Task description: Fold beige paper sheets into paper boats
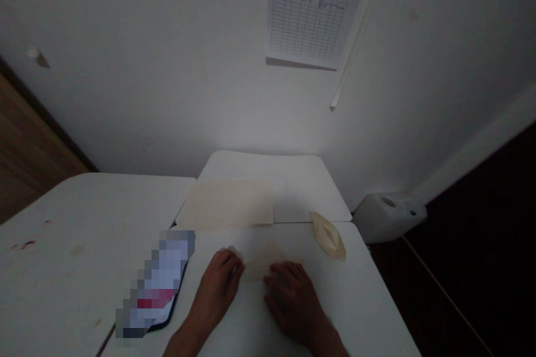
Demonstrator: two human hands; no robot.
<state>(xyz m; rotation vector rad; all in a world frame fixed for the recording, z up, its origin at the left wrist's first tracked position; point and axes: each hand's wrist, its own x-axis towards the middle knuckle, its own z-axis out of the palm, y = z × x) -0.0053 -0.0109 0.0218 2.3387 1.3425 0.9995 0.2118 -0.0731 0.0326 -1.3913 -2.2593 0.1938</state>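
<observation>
A small piece of tan paper [257,269] lies on the white table between my two hands, partly covered by my right hand. My left hand [221,280] is closed, fingers curled toward the thumb, pinching the paper's left end. Over the right part rests my right hand [291,298], palm down, with its fingers bent a little and slightly apart. To the right lies a folded piece of tan paper [332,239], pointed at its ends like a small boat. Beyond my hands a larger flat tan sheet [230,204] spans the seam between two tables.
A phone-like device [161,284], its screen blurred out, lies left of my left hand. White tables [54,279] adjoin on the left and at the back. A printed chart [310,22] hangs on the wall. A white plastic container [383,217] stands right of the table.
</observation>
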